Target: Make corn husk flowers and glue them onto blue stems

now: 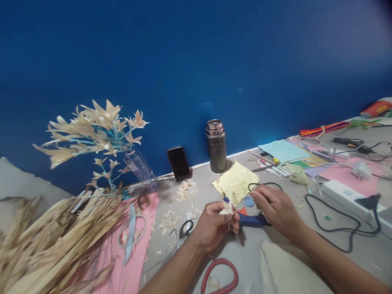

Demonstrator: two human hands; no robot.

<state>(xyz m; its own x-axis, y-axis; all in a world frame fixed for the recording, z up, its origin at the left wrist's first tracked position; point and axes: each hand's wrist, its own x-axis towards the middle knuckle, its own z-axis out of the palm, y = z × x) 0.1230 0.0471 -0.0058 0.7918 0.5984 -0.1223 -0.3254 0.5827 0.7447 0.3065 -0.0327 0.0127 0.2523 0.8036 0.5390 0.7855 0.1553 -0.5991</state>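
Observation:
My left hand point(212, 225) is closed in a pinch on a small cream husk flower point(227, 209) at the top of a thin stick point(241, 253) that runs down toward me. My right hand point(274, 206) is wrapped round a blue glue gun point(251, 220). The gun's tip sits right beside the flower. A black cord point(333, 222) trails from the gun to the right. Under the hands lie a yellow paper sheet point(235, 181) and a small blue disc point(249, 201).
Dry husk strips point(52, 241) and pink paper point(134, 261) lie at left, with a husk-flower branch in a clear bottle point(142, 169). Black scissors point(185, 229), a phone point(179, 163), a metal flask point(216, 145), a red loop point(220, 275), coloured papers point(283, 150) and a white power strip point(352, 196) are around.

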